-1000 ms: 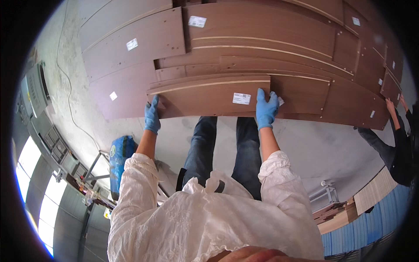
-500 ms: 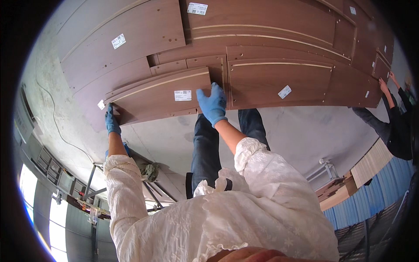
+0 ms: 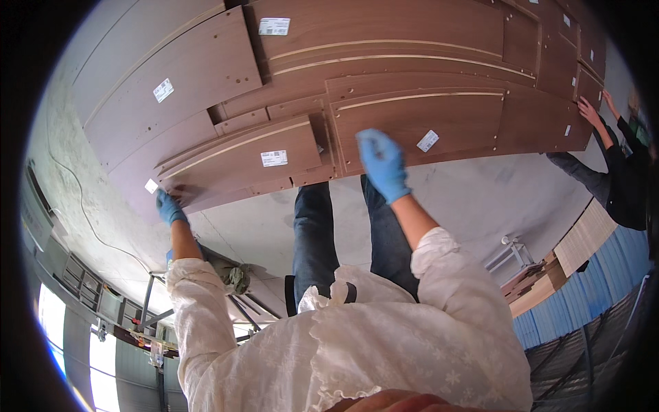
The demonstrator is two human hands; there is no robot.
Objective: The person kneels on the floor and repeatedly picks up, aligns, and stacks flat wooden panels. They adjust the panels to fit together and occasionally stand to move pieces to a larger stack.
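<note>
1. Can see the left hand (image 3: 170,207) at the near left corner of a short brown panel (image 3: 226,168), with blue glove and bent fingers. Cannot tell firm grip or only light contact, because of small size and blur there.
2. Can see the right hand (image 3: 383,165), also in a blue glove, well apart from the short panel, over the near left part of a longer brown panel (image 3: 453,113). Looks half open, with fingers loosely bent and nothing seen inside. Cannot tell about contact with the surface below, because of blur.
3. To find the short panel: look at the near left of the wide layer of brown panels, on top of other pieces. Bears a white label (image 3: 274,158) toward its right end and shows a pale strip along its far edge.
4. On the longer panel, see another white label (image 3: 428,141), turned slantwise.
5. Farther away, at upper left, see a wide panel (image 3: 199,69) with small dark holes.
6. At the far right, see a co-worker's hand (image 3: 589,112) at the end of the panel layer.
7. Below the near edge, see dark trousers (image 3: 314,233) and the grey floor (image 3: 467,199); at left, a thin cable (image 3: 84,206).
</note>
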